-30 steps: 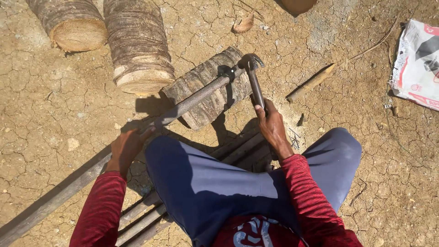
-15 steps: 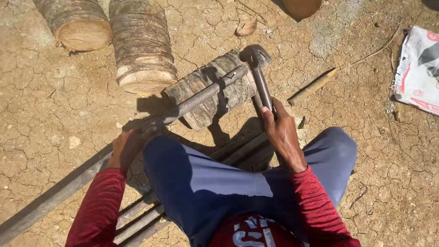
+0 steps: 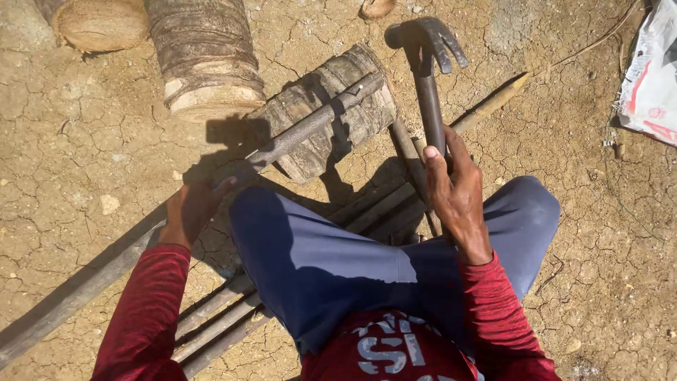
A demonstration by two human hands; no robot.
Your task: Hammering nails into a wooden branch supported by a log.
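Observation:
My right hand grips the handle of a claw hammer, raised with its head above and to the right of the short log block. A long rusty metal bar lies across that block, its far end on top of it. My left hand holds the bar down near my left knee. I squat in blue trousers and red sleeves.
Two cut palm-trunk logs lie at the top left. Several more bars lie under my legs. A thin stick rests to the right, and a white sack at the right edge. The ground is cracked dry earth.
The hammer has risen off the bar's end, up and to the right. My left hand and the bar stay in place.

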